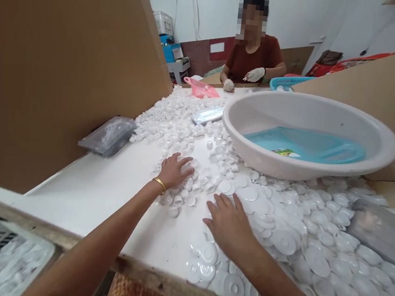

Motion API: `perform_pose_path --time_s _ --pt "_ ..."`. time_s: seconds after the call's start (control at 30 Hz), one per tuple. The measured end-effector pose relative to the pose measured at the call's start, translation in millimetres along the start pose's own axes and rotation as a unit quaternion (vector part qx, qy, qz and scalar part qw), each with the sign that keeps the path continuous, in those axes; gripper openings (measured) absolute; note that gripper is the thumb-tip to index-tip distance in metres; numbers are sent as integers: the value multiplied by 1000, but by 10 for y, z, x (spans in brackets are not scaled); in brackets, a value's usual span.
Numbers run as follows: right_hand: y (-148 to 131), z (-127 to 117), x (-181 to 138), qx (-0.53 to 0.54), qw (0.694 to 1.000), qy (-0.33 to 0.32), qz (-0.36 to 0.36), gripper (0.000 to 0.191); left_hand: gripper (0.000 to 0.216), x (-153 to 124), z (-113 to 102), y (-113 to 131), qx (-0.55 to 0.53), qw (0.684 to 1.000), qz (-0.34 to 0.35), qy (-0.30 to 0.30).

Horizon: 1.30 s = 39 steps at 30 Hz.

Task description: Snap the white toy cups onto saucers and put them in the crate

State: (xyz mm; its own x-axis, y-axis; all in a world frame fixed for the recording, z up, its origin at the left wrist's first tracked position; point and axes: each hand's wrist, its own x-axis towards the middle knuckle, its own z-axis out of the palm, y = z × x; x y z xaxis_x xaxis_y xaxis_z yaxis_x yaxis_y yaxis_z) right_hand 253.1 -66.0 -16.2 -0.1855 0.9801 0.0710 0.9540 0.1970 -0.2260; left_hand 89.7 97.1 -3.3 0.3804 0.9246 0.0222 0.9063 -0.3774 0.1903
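Observation:
My left hand (174,171), with a gold bangle at its wrist, reaches over small white cups (178,200) on the white tabletop. Its fingers are spread and touch or hover just above the cups. To the right, my right hand (228,222) lies palm down with fingers apart at the edge of a heap of small white saucers (249,193). More saucers (234,286) spread below it toward the table's front edge. Neither hand grips anything that I can see; what is under the palms is hidden.
A large white basin (308,171) holding a blue tray (311,143) stands at the right. Clear plastic packs (109,136) lie at the left. A pink scoop (201,89) sits at the back, near a gloved person (254,60). Cardboard (69,59) walls the left; a white crate (6,250) stands below.

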Motion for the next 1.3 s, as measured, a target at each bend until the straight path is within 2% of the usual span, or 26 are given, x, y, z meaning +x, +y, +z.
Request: perform_pose_path --time_s 0.1,0.23,0.33,0.43,0.53,0.6,0.77,0.9,1.0,1.07,1.2,1.3 --pt "25 11 -28 -28 999 18 -14 35 46 -331 -124 -110 -66 997 -12 33" --pt "8 -17 -38 -23 997 63 -43 33 40 -849 -244 -368 -78 992 -63 79" --pt "-79 -32 -44 8 993 81 -83 34 43 -1241 -254 -558 -85 990 -96 57" --pt "-197 13 -46 22 988 71 -134 34 54 -1514 -206 -643 -96 988 -120 20" --pt "-265 107 -4 12 986 48 -160 32 60 -1596 -122 -603 -85 990 -112 8" --pt "-263 164 70 -3 988 35 -148 34 58 -1545 -60 -523 -91 990 -106 4" --pt "-170 129 339 -35 996 27 -77 42 49 -1170 43 -255 -173 980 -94 13" --pt "-91 -23 387 -54 996 73 -21 44 50 -969 -12 -169 -208 973 -100 33" --pt "-62 -87 280 -16 994 111 -21 39 46 -1133 -143 -261 -164 984 -60 45" --pt "-79 -102 195 32 994 96 -39 34 46 -1379 -242 -355 -97 994 -34 29" --pt "-193 -102 90 71 993 35 -91 27 59 -1861 -366 -456 -55 994 -59 -79" --pt "-259 -56 72 34 994 17 -103 29 54 -1953 -330 -417 -68 985 -90 -134"
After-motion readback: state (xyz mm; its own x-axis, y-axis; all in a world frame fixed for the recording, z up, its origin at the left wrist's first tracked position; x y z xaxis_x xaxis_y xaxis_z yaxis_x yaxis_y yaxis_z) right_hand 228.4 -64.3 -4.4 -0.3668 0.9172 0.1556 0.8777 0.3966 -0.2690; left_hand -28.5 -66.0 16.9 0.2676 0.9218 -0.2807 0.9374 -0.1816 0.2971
